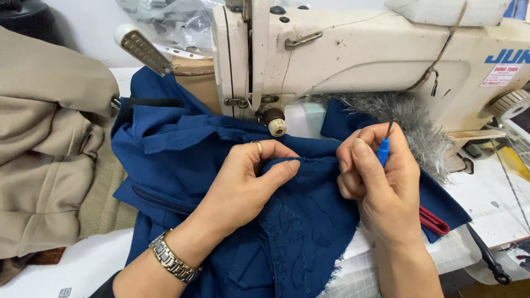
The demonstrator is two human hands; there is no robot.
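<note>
Fabric [298,232], dark blue with frayed raw edges, fills the middle of the frame, spread over the counter [83,265] in front of a cream sewing machine [353,55]. The left hand [243,185], ring on one finger and metal watch at the wrist, pinches a raised fold of the fabric between thumb and fingers, its grip closed on the cloth. The right hand [375,176] is closed around a blue-handled seam ripper [383,150], held upright just beside the fold at center right. A grey fuzzy trim [408,121] lies behind the right hand; beige cloth [44,149] is heaped at the left edge.

Judged from this, unpicking goes best if the left hand keeps the seam taut and raised, so the tip slips under one stitch at a time without nicking the weave.
</note>
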